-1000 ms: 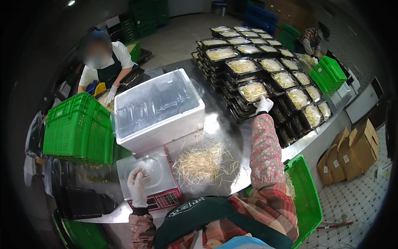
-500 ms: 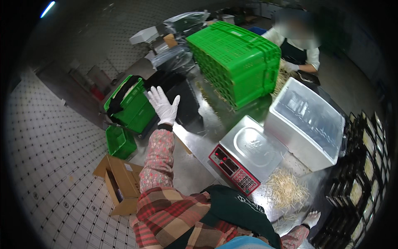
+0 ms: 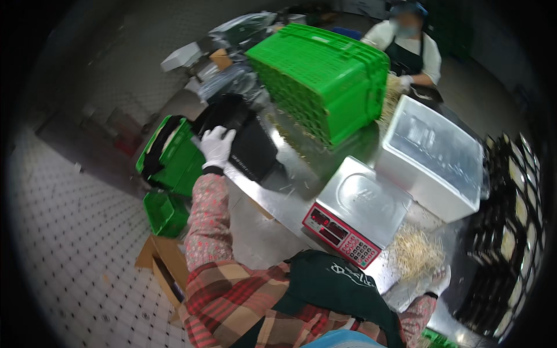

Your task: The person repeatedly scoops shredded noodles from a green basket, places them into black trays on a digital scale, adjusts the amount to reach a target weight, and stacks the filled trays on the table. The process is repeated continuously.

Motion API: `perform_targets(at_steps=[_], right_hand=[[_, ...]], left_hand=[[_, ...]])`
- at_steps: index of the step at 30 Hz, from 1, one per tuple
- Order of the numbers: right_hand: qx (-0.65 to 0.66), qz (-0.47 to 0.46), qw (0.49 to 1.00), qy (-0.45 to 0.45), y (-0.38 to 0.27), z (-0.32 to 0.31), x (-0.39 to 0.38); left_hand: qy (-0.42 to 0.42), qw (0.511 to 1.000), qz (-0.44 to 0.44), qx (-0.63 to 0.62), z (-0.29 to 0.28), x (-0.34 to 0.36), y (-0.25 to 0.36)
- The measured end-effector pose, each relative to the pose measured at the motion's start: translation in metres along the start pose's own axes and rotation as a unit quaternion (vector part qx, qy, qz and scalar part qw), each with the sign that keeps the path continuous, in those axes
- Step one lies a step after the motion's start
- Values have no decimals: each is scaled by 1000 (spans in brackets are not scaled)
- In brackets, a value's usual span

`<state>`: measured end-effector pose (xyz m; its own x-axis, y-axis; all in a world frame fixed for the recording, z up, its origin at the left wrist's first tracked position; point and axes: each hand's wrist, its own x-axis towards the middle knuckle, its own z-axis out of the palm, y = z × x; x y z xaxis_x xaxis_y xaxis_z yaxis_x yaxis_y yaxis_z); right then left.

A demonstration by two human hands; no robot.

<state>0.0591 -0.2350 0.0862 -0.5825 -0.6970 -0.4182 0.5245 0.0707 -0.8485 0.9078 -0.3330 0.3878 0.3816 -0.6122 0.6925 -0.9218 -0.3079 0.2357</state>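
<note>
My left hand (image 3: 217, 148), in a white glove, is at the near edge of a black plastic tray (image 3: 255, 149) on the left of the metal table, its fingers bent and closed over that edge. More black trays lie just behind. At the lower right, my gloved right hand (image 3: 439, 279) is beside a loose pile of pale thin strands (image 3: 416, 252) that look like bean sprouts. Its fingers are smeared, so their grip does not show. Left of the pile stands a scale (image 3: 366, 200) with a bare steel pan and a red keypad panel.
A big green crate (image 3: 319, 81) lies on its side at the back, and a white foam box (image 3: 432, 156) stands right of the scale. Stacked black trays (image 3: 502, 249) line the right edge. Green crates (image 3: 174, 153) and a cardboard box (image 3: 165, 269) stand at left. A co-worker (image 3: 409, 55) handles strands opposite.
My left hand has gone from spread fingers to bent ones at the black tray, which now sits differently. My right hand has moved up to the pile. The whole view has shifted slightly.
</note>
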Motion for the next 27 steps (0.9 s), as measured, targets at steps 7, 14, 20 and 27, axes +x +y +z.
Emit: perform_targets(at_steps=[7, 14, 20, 27], right_hand=[[13, -35, 997, 60, 3, 52, -99], [-171, -64, 981, 62, 38, 22, -235], [-302, -103, 931, 176, 33, -46, -379], [-256, -148, 840, 455, 0, -179, -522]], left_hand=[[-49, 836, -33, -546, 12, -47, 193], [-391, 582, 425, -573, 50, -247, 444], [-341, 553, 631, -424, 136, -374, 524], [-392, 469, 688, -391, 48, -390, 556]])
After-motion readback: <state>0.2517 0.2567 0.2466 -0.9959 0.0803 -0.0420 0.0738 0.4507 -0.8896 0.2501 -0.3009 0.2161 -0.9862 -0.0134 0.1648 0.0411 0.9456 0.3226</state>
